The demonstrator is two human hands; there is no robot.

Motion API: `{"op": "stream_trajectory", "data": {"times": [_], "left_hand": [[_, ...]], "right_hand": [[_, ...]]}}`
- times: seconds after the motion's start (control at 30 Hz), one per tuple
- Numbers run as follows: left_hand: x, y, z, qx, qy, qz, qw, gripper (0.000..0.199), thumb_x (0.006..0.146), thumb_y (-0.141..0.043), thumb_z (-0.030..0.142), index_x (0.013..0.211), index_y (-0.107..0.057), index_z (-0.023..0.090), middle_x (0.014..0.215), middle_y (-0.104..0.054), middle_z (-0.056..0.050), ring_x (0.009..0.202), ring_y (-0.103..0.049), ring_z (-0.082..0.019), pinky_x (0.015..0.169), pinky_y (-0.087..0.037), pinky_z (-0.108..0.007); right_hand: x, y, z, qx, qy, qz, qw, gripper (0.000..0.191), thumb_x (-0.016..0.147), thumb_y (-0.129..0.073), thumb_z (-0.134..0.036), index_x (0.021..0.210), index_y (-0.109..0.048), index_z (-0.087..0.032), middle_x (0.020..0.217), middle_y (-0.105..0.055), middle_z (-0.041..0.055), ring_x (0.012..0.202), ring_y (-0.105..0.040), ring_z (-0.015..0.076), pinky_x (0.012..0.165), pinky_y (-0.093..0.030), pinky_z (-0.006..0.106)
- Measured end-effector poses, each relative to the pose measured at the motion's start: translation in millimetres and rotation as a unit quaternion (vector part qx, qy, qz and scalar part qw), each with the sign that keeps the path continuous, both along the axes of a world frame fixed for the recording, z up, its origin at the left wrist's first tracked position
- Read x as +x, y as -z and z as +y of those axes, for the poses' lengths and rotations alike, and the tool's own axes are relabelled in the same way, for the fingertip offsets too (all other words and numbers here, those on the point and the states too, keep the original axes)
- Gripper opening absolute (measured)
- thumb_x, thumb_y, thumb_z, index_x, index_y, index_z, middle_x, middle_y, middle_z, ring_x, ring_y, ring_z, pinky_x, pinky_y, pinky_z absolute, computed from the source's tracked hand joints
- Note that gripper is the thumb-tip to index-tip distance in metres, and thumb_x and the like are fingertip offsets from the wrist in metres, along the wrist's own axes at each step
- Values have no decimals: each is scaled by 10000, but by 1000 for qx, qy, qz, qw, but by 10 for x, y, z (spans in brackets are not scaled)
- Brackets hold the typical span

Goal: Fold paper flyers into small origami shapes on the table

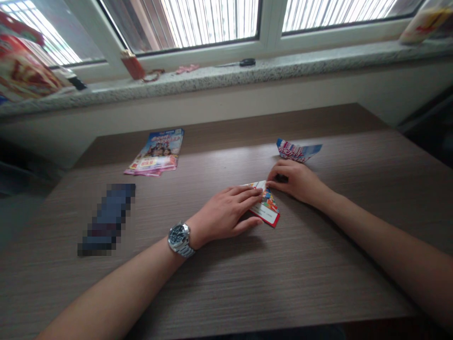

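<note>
A folded sheet of colourful printed paper point(267, 213), white with a red edge, lies on the table in front of me. My left hand point(226, 212) is open and rests flat across it, its fingers stretched out and covering the left part of the sheet. At the far right corner of the paper, my right hand point(295, 182) is closed, thumb and fingertips pinching the tip. Just beyond that hand stands a folded paper boat point(299, 151) in blue, white and pink print.
A stack of printed flyers point(155, 153) lies at the back left of the wooden table point(212, 293). Nearer me on that side is a dark pixelated object point(109, 217). The stone windowsill point(198, 81) behind holds a red box point(132, 65) and other small items.
</note>
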State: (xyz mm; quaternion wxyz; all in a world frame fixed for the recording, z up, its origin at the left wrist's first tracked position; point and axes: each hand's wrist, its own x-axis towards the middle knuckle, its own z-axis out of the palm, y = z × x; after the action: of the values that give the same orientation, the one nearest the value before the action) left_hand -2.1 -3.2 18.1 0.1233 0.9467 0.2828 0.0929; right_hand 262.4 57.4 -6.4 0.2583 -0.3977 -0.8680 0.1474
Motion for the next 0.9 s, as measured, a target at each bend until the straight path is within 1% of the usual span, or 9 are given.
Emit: {"op": "stream_trajectory", "data": {"times": [0.27, 0.43, 0.7, 0.9], "left_hand": [[0, 11, 8, -5, 0, -5, 1000, 558, 1049, -428, 524, 1512, -445, 213, 1568, -480, -63, 1473, -411, -241, 1220, -351, -422], [-10, 29, 9, -8, 0, -11, 1000, 548, 1048, -434, 522, 1509, -448, 226, 1572, -475, -63, 1480, -402, -241, 1221, -349, -426], [-12, 8, 8, -10, 1, -4, 1000, 535, 1054, -426, 513, 1504, -455, 225, 1582, -460, -63, 1485, -397, -240, 1219, -354, -424], [-16, 23, 13, -12, 1, -1, 1000, 529, 1052, -432, 507, 1502, -460, 230, 1574, -471, -68, 1478, -409, -256, 1215, -362, -442]], "right_hand": [[56, -11, 0, -34, -54, -4, 998, 157, 907, -704, -332, 821, -708, -201, 847, -675, 70, 802, -615, 216, 724, -484, 342], [88, -46, -41, -58, -87, -17, 994, 164, 914, -695, -350, 839, -705, -204, 873, -675, 66, 818, -621, 213, 744, -474, 335], [132, -81, -123, -89, -135, -20, 987, 201, 933, -675, -398, 851, -701, -217, 867, -669, 59, 826, -616, 210, 751, -467, 335], [148, -94, -197, -118, -173, -7, 978, 180, 923, -690, -376, 825, -686, -225, 863, -682, 44, 824, -620, 201, 757, -469, 328]]}}
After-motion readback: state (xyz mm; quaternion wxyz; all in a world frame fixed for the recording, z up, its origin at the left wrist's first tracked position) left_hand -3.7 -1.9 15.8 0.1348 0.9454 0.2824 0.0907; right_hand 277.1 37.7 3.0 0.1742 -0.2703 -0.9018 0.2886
